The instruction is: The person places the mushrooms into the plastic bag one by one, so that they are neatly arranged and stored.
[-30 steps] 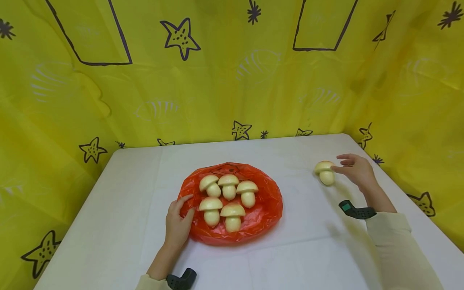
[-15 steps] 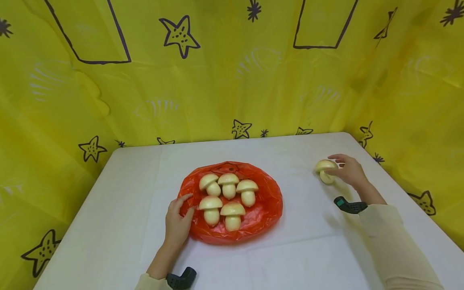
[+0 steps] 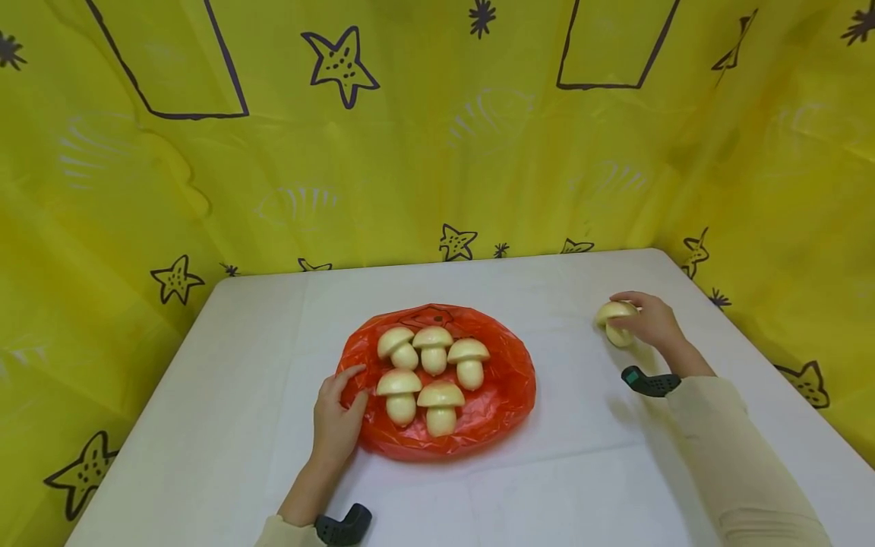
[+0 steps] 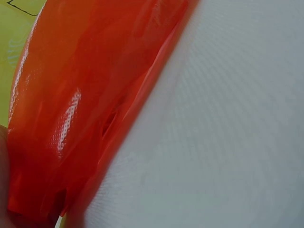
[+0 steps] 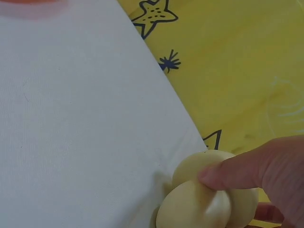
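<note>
A red plastic bag (image 3: pixel 502 414) lies spread on the table, with several pale toy mushrooms (image 3: pixel 441 414) in it. My left hand (image 3: pixel 336 418) rests at the bag's left rim, fingertips and thumb apart and reaching over its edge. In the left wrist view the bag's wall (image 4: pixel 95 85) fills the left side, with a sliver of a finger (image 4: pixel 4 175) against it. Far right on the table, my right hand (image 3: pixel 652 319) holds one more cream toy mushroom (image 3: pixel 618 310). The thumb (image 5: pixel 228 173) presses where its cap (image 5: pixel 194 166) meets the rounded stem (image 5: pixel 190 209); its far side is hidden.
A white cloth covers the table (image 3: pixel 225 395). Behind and beside it hangs a yellow curtain (image 3: pixel 396 175) with starfish drawings. A dark band is on each wrist. White tabletop lies between the bag and the right hand.
My right hand has moved left onto the lone mushroom, its fingers and thumb closing round it. The left hand and the bag stay as they were.
</note>
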A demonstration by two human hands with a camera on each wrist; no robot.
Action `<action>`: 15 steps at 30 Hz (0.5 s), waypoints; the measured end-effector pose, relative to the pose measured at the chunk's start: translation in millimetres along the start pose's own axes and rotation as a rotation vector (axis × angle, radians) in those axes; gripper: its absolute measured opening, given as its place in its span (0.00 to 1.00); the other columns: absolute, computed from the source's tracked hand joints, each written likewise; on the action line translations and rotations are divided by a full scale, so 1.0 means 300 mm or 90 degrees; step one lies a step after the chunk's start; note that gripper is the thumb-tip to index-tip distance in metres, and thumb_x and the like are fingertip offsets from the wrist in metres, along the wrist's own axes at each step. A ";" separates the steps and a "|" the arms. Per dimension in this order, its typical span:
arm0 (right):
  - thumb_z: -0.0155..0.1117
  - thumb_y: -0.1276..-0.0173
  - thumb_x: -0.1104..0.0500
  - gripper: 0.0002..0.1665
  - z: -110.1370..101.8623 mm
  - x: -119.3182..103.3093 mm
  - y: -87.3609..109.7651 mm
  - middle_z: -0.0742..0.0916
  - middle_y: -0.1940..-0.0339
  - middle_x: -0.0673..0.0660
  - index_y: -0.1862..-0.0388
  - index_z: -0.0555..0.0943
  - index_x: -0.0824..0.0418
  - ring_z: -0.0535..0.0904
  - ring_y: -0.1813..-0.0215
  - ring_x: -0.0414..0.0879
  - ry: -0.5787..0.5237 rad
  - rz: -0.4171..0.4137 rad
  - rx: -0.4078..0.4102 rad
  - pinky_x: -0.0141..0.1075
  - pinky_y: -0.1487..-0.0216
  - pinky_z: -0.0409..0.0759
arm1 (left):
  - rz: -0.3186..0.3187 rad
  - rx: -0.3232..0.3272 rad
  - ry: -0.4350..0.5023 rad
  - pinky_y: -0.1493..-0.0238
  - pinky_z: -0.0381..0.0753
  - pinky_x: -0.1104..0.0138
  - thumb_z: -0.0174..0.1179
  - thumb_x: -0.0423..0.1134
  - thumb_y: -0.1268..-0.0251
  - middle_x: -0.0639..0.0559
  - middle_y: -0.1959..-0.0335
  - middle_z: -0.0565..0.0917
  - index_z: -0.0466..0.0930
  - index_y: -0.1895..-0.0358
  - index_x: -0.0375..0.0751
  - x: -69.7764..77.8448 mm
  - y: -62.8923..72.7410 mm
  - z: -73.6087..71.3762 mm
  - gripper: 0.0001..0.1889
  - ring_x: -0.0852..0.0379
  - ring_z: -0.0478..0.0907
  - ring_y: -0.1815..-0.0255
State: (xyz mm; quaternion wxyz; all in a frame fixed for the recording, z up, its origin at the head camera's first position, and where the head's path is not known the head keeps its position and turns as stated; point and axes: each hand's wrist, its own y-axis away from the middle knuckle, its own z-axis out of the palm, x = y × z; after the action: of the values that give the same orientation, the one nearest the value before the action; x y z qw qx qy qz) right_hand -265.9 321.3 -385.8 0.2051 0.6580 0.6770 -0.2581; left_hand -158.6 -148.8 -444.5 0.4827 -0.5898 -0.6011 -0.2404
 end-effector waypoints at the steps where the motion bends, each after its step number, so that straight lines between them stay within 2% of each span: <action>1: 0.65 0.42 0.61 0.27 0.001 0.000 -0.003 0.72 0.48 0.76 0.46 0.71 0.73 0.65 0.48 0.68 0.000 0.006 -0.004 0.55 0.54 0.65 | -0.002 -0.001 0.000 0.49 0.71 0.51 0.54 0.27 0.42 0.40 0.55 0.72 0.76 0.48 0.38 -0.001 0.000 0.000 0.17 0.46 0.69 0.51; 8: 0.63 0.40 0.59 0.29 0.003 -0.010 -0.011 0.69 0.44 0.76 0.43 0.69 0.72 0.64 0.48 0.67 -0.024 0.057 -0.023 0.53 0.52 0.67 | 0.003 0.008 0.001 0.49 0.71 0.51 0.54 0.26 0.44 0.39 0.54 0.73 0.77 0.49 0.37 0.002 0.000 0.000 0.17 0.45 0.69 0.50; 15: 0.63 0.40 0.59 0.29 0.007 -0.007 -0.004 0.69 0.44 0.77 0.43 0.69 0.72 0.65 0.48 0.67 -0.038 0.061 -0.015 0.52 0.53 0.68 | -0.004 0.001 0.005 0.48 0.71 0.51 0.54 0.27 0.43 0.39 0.54 0.72 0.76 0.49 0.38 0.002 -0.001 -0.001 0.17 0.45 0.69 0.50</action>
State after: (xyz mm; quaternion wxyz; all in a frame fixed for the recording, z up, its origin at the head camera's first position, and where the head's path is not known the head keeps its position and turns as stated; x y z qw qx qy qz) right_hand -267.0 318.2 -386.1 0.2453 0.6791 0.6413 -0.2597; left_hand -158.7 -148.7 -443.8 0.4851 -0.5865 -0.6011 -0.2437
